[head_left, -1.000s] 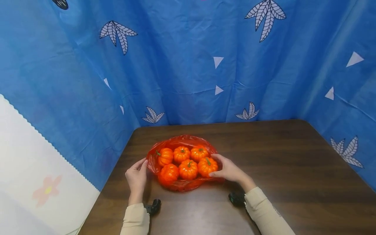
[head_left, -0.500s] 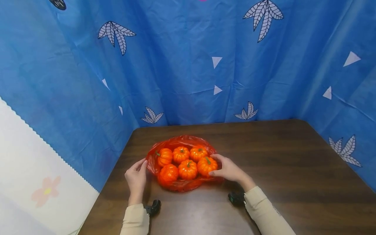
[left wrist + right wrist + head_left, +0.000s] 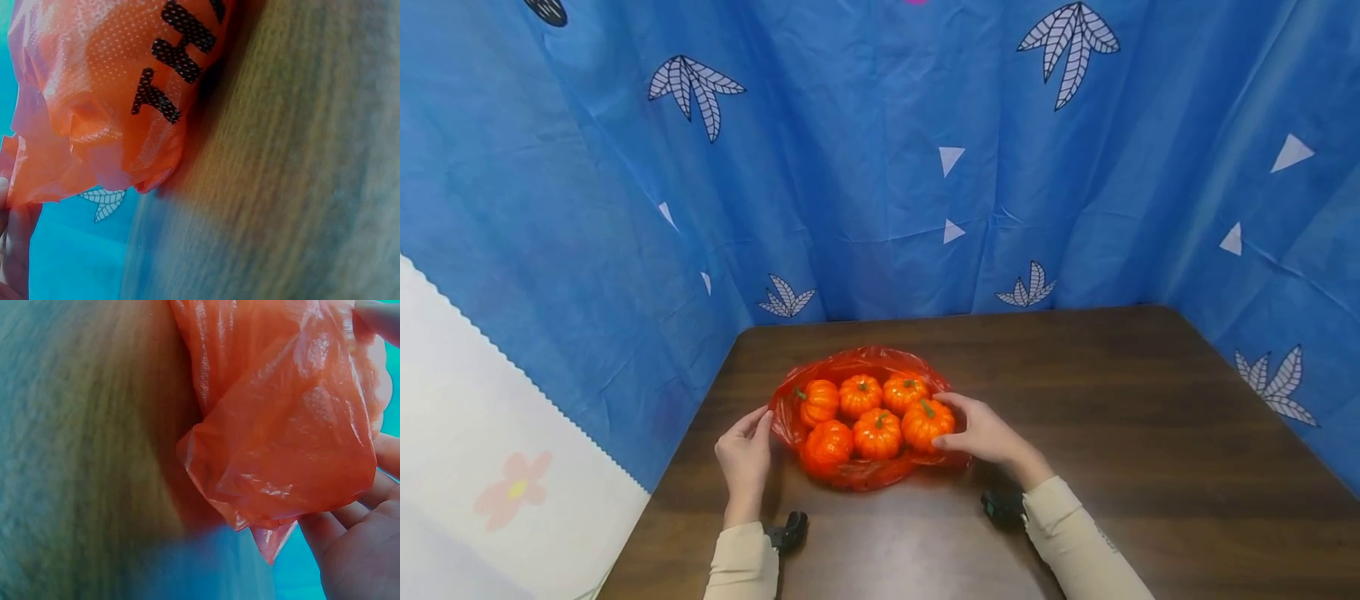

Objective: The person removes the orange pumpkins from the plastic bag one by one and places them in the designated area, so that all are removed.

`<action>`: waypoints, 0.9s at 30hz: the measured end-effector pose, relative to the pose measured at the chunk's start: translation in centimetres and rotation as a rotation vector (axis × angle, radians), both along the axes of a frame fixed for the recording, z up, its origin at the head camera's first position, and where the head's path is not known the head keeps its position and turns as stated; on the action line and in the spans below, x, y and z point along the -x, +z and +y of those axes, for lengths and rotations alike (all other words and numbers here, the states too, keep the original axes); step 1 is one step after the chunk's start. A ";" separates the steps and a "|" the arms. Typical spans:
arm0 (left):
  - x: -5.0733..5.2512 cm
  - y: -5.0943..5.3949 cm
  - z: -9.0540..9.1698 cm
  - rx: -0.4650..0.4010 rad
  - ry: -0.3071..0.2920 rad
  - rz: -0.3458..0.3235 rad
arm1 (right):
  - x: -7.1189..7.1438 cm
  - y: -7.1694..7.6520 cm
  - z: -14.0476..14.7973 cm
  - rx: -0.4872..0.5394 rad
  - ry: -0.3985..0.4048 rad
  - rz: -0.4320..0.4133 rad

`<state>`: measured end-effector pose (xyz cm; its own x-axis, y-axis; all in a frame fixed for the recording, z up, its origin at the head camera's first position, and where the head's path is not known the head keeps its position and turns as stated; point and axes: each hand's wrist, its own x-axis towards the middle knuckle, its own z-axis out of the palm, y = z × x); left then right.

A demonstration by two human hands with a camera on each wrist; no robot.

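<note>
Hardly anything has shifted over the last second: the whole head view slides slightly leftward, while both hands keep their places at the bag. Nearest are two beige sleeves [image 3: 743, 554], turned back at the cuffs, with a small black device at each wrist, the left one [image 3: 792, 532] and the right one [image 3: 1002, 508] both on the inner side. Beyond the cuffs, the left hand [image 3: 745, 457] pinches the left edge of a red plastic bag [image 3: 865, 478] between thumb and fingers. Opposite it, the right hand [image 3: 983, 429] grasps the right front pumpkin [image 3: 928, 425], thumb at the near side and fingers at the far side. The bag sits gaping on the tabletop [image 3: 1075, 400], left of its middle, and the left wrist view shows black lettering [image 3: 178, 53] on its outside. Six small orange pumpkins are inside in two rows. Beside the grasped one in front are the middle front pumpkin [image 3: 877, 433] and the left front pumpkin [image 3: 830, 442]; behind them stand three more, the leftmost [image 3: 818, 402] with its stem tilted left. Past the tabletop's far edge hangs a blue curtain [image 3: 880, 192] printed with white leaves and triangles.
</note>
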<state>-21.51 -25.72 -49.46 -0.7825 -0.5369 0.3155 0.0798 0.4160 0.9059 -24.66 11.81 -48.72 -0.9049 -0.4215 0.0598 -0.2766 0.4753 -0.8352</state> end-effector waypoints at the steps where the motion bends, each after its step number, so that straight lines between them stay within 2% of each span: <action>1: 0.0 0.0 0.0 0.000 0.002 0.002 | 0.0 0.1 0.1 0.002 -0.003 -0.001; 5: 0.1 0.2 0.1 0.015 0.005 0.021 | -0.2 0.7 0.3 0.016 -0.011 0.003; 12: 0.1 0.1 0.0 0.027 0.002 0.026 | -0.8 1.4 0.4 0.038 -0.049 -0.053; 21: 0.3 0.2 0.0 0.020 -0.008 0.119 | -0.9 2.2 1.2 0.093 -0.054 0.022; 27: 0.2 0.1 0.0 0.010 -0.008 0.108 | -0.6 2.1 1.6 0.106 -0.044 0.015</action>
